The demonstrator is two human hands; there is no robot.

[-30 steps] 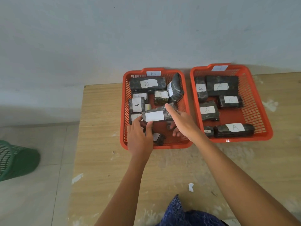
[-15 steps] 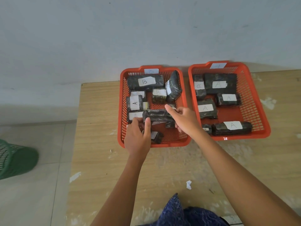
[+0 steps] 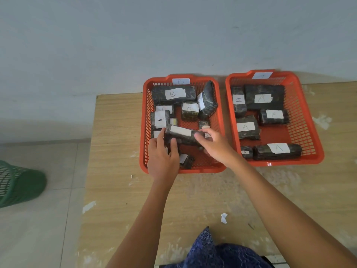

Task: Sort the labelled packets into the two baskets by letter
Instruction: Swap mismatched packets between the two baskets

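Two orange baskets stand side by side against the wall. The left basket [image 3: 143,132] carries a B tag and holds several dark wrapped packets with white labels, most reading B, one reading A [image 3: 160,119]. The right basket [image 3: 309,136] holds several packets labelled A. Over the left basket both hands hold one long dark packet [image 3: 182,134] whose white label shows no readable letter. My left hand [image 3: 163,158] grips its left end, my right hand [image 3: 215,145] its right end.
The baskets sit on a light wooden table [image 3: 193,194] with paint marks and a small paper scrap [image 3: 224,218]. A green mesh bin [image 3: 18,183] stands on the tiled floor to the left. Blue patterned cloth [image 3: 212,252] lies at the table's near edge.
The long packet has been turned in my hands: its label faced me, rolled out of sight, and now shows on top again. Both hands stayed over the left basket.
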